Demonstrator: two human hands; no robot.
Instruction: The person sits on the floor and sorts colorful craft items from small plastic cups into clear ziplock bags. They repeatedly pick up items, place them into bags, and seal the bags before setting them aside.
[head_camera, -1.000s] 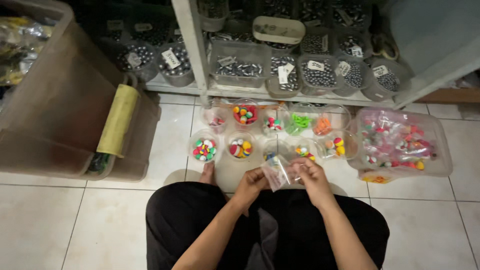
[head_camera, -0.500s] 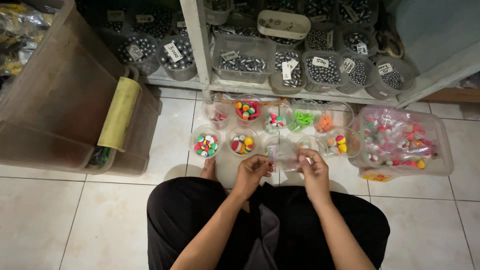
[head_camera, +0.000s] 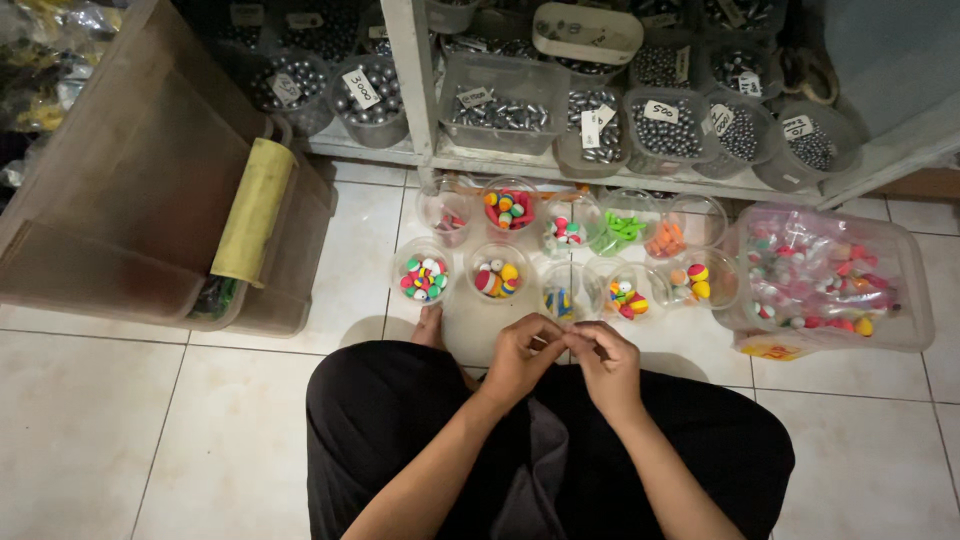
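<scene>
Head view shows the left hand (head_camera: 520, 355) and right hand (head_camera: 603, 362) meeting fingertip to fingertip over the lap, both pinched nearly closed on something too small to make out. Just beyond them on the tiled floor (head_camera: 150, 420) stands a cluster of clear cups of coloured beads (head_camera: 500, 275), with a clear tub of beads (head_camera: 830, 280) on the right. A brown storage bin (head_camera: 130, 210) sits to the far left with bare tile between, and the shelf edge (head_camera: 560, 172) bounds the far side.
</scene>
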